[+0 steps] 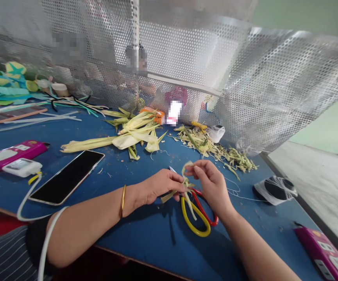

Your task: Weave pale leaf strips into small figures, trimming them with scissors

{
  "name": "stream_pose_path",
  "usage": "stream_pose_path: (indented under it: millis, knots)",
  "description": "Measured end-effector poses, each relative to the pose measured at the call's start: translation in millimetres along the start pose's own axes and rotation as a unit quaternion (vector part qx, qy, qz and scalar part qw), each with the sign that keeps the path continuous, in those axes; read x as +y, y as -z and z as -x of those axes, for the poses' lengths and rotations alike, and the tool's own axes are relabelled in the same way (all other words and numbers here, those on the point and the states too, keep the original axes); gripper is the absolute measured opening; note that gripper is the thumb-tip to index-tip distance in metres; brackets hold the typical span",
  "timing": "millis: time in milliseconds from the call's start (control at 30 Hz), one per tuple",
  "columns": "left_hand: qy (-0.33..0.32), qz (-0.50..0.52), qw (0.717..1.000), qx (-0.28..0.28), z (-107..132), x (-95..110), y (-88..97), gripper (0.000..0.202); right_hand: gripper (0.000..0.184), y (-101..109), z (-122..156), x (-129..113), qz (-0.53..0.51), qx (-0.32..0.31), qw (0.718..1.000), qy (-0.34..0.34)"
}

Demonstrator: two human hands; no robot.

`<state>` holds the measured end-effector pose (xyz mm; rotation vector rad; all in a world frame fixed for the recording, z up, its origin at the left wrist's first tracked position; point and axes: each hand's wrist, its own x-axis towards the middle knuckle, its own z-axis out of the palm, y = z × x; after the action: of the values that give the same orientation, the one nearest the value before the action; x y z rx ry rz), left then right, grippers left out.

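Note:
Between my two hands is a small knotted piece of pale green corn husk (187, 186), its strips sticking out to several sides. My left hand (169, 184) pinches it from the left, with a gold bangle on that wrist. At its upper end, my right hand (208, 179) has thumb and fingers closed on a curled husk strip. Scissors with one yellow and one red handle (196, 222) lie on the table just below the hands, their blades partly hidden by the husk and my left hand.
Corn husks (136, 132) lie in a heap on the blue table (145, 230); husk scraps (210, 146) spread behind my right hand. A phone (69, 177) and purple power banks (16, 154) flank me. White thread runs to a spool (275, 190). Perforated plastic sheeting (180, 47) stands behind, a person beyond it.

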<state>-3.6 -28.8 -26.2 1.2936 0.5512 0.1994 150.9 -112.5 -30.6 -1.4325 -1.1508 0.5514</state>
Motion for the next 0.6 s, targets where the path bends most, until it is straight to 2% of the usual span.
stream_pose_path:
  millis: [100, 167, 200, 300, 400, 500, 600]
  knots:
    - [0.016, 0.051, 0.998, 0.045, -1, 3, 1.5, 0.014, 0.028, 17, -8, -2, 0.092, -0.096, 0.990, 0.038]
    - [0.013, 0.072, 0.995, 0.071, -1, 5, 2.2, 0.014, 0.018, 27, -12, -6, 0.177, -0.156, 0.968, 0.083]
    - [0.009, 0.076, 0.994, 0.077, -1, 6, 2.4, 0.014, 0.015, 30, -13, -7, 0.210, -0.166, 0.957, 0.112]
    - [-0.002, 0.062, 0.997, 0.053, -1, 6, 2.7, 0.017, 0.019, 32, -14, -7, 0.268, -0.120, 0.936, 0.194]
    - [-0.018, 0.040, 0.999, 0.028, -1, 5, 2.8, 0.018, 0.021, 27, -14, 1, 0.304, -0.063, 0.923, 0.226]
    - [-0.021, 0.033, 0.998, 0.046, -2, 4, 3.0, 0.018, 0.022, 22, -12, 7, 0.339, -0.040, 0.911, 0.231]
    - [-0.022, 0.036, 0.997, 0.065, -3, 3, 3.0, 0.018, 0.017, 22, -8, 2, 0.362, 0.033, 0.894, 0.261]
